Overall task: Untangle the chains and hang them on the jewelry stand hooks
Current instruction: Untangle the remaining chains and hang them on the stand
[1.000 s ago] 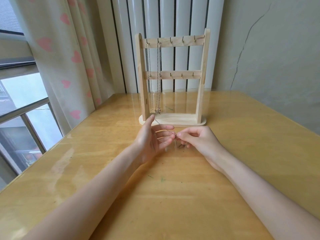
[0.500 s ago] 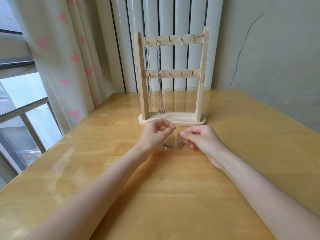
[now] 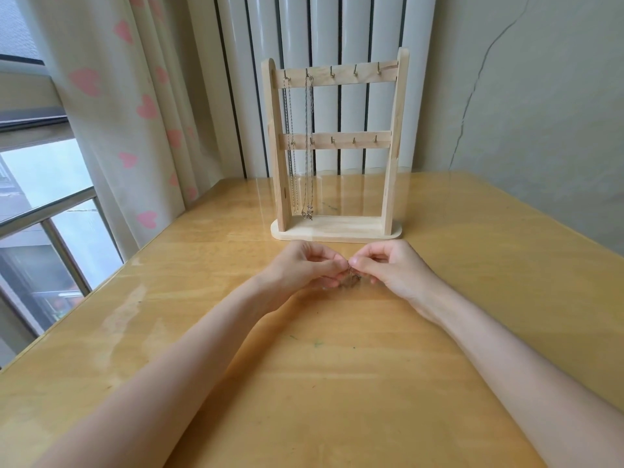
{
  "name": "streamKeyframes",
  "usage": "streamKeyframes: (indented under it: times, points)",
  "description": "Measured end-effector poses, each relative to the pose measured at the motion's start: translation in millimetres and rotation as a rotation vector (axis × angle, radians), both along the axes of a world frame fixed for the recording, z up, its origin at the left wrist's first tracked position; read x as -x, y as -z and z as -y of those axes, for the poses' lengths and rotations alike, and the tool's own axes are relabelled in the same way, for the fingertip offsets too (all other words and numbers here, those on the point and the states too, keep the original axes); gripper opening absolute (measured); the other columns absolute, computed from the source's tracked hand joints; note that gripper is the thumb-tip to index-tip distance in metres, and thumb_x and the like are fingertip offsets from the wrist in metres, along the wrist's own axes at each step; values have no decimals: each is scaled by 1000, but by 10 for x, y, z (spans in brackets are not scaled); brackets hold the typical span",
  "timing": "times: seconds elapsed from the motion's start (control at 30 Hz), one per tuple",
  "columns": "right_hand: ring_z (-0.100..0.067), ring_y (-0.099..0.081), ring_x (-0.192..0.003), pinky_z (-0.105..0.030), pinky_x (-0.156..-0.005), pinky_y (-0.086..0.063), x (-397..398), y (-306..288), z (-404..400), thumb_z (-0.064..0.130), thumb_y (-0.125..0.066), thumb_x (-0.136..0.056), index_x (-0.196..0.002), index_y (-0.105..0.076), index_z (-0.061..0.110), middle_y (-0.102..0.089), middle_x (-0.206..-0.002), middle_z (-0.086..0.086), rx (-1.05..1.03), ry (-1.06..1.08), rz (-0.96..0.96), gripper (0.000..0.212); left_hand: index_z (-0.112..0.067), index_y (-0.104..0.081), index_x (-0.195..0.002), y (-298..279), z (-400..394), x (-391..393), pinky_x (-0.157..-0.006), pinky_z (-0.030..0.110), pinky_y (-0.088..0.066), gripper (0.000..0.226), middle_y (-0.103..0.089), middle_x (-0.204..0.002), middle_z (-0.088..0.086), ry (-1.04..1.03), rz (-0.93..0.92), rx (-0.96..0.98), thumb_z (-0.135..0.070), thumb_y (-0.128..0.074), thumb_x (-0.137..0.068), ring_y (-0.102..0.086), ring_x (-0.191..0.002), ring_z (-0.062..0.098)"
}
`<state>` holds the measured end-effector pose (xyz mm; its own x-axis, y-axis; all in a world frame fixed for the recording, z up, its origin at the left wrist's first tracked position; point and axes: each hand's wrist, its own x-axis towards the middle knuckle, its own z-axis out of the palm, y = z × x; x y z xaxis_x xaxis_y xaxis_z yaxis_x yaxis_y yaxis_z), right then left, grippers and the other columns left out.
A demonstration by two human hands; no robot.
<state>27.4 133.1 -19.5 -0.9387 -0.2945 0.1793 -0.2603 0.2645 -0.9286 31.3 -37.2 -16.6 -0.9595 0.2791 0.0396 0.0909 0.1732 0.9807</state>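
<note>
- Just before the wooden jewelry stand, the left hand and right hand pinch a thin tangled chain over the table.
- Two silvery chains hang from the stand's top-left hooks.

- Stand: pale wood, upright at upper centre of the frame, two posts on a flat oval base, two crossbars each with a row of small hooks.
- Hung chains: two thin metal chains drop straight from the two leftmost top hooks, near the left post; the right one ends in a small bow-like charm just above the base.
- Loose chain: a small dark bunch at frame centre, pinched between both hands' fingertips, in front of the stand.
</note>
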Motion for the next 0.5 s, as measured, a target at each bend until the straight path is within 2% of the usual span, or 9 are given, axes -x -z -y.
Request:
streamKeyframes:
  times: [0.07,0.17,0.3,0.43,0.5]
  points:
    - [-2,-51,-59,-13,-56,-42,0,-17,-28,10,-58,-87,-77,-64,8,-60,-71,0,39,-99,57,11,-12,-68,-77,-14,36,-14,-67,15,-54,7,-68,-67,-5,76,90,-59,-10,-63,-83,-64,-67,3]
    - [-12,-52,-71,-18,-60,-42,21,-13,-63,6,-55,-87,-80,-61,4,-59,-76,-6,185,-246,192,9,-17,-69,-71,-39,57,-23,-66,15,-53,7,-66,-69,-5,158,180,-145,-15,-65,-76,-62,-66,3]
    - [-15,-55,-76,-19,-61,-44,43,-20,-97,12,-63,-80,-82,-61,5,-62,-82,-11,246,-389,302,8,-20,-70,-69,-58,69,-37,-65,14,-53,9,-66,-69,-5,261,261,-192,-16,-63,-74,-61,-62,3]
    - [-11,-52,-66,-20,-60,-42,46,-18,-117,15,-58,-76,-70,-58,6,-60,-68,-3,234,-403,293,11,-15,-66,-73,-52,56,-33,-61,15,-53,12,-65,-65,-4,264,282,-189,-9,-61,-81,-59,-58,3]
    - [-11,-49,-61,-20,-59,-40,49,-30,-152,11,-58,-78,-64,-56,6,-57,-61,0,313,-365,284,15,-16,-63,-68,-55,57,-26,-57,16,-52,13,-64,-60,-3,198,285,-231,-7,-59,-76,-57,-53,3]
